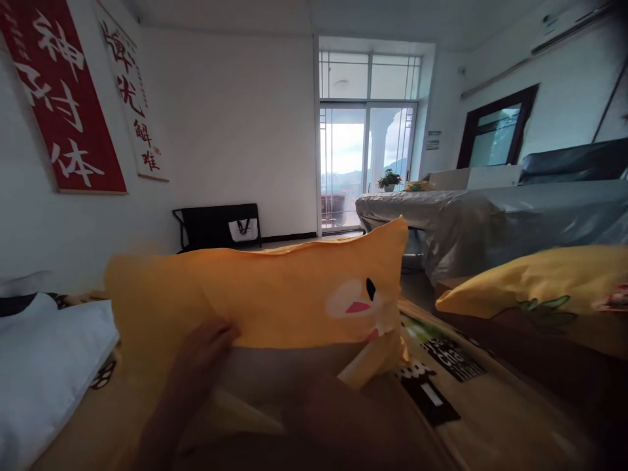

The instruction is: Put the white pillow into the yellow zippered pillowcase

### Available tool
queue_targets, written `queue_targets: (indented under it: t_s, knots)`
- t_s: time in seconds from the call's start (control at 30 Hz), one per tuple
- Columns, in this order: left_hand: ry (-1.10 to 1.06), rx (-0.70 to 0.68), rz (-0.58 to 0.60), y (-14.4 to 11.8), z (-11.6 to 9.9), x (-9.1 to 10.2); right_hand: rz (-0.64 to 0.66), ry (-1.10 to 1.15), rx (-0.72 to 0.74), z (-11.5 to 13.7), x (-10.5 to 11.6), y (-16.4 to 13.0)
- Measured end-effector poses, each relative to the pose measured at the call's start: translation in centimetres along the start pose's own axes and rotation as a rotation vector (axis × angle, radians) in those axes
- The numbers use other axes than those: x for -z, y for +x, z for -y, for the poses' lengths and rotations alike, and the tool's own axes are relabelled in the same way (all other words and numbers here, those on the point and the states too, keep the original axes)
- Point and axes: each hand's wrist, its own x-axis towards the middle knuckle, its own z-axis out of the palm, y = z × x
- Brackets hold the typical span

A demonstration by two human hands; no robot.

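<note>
A yellow pillow (pixel 284 288) with a cartoon face printed near its right end stands on its long side in front of me. My left hand (pixel 209 343) is at its lower left part, fingers bent and closed on the yellow cover near a fabric edge. Below that edge is a greyish-brown area whose nature I cannot make out. Low in the middle, my right hand (pixel 338 412) is dark and smeared by motion, near a loose yellow flap (pixel 366 363) under the printed face. Its fingers do not show clearly.
A white pillow (pixel 49 366) lies at the left on the patterned bedspread (pixel 495 405). Another yellow pillow (pixel 549 281) is at the right. Behind stand a plastic-covered table (pixel 490 209), a black bench (pixel 210 226) with a white bag (pixel 244 229), and a glass door.
</note>
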Motion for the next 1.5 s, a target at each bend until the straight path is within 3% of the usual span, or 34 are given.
queue_targets:
  t_s: [0.23, 0.4, 0.5, 0.63, 0.83, 0.97, 1.17, 1.37, 1.5]
  knots:
    - [-0.211, 0.265, -0.064, 1.4, -1.8, 1.9, 0.118, -0.079, 0.111, -0.4, -0.9, 1.3]
    - [-0.328, 0.353, 0.021, 1.8, -2.6, 2.1, 0.023, -0.178, 0.132, -0.5, 1.1, 0.7]
    - [-0.319, 0.388, 0.038, 1.7, -2.4, 1.9, -0.076, -0.265, 0.003, -1.6, 2.9, -0.1]
    - [-0.341, 0.437, 0.041, 1.9, -2.4, 1.8, -0.303, -0.464, -0.2, -5.0, 4.5, -0.9]
    - [-0.363, 0.473, 0.023, 2.0, -2.2, 1.3, -0.503, -0.617, -0.34, -9.6, 5.8, -1.8]
    - [-0.314, 0.498, 0.029, 1.5, -1.5, 0.4, -0.557, -0.454, -0.417, -10.6, 7.5, -2.5]
    - [-0.34, 0.493, 0.123, 1.1, -0.9, -0.1, -0.55, -0.038, -0.4, -12.4, 8.8, -3.6]
    - [-0.317, 0.484, 0.179, 0.8, -0.4, -0.2, -0.572, -0.205, -0.764, -12.6, 9.1, -4.3]
    - [-0.285, 0.444, 0.163, 0.7, -0.2, -0.4, -0.541, -0.294, -0.88, -11.8, 9.1, -4.2]
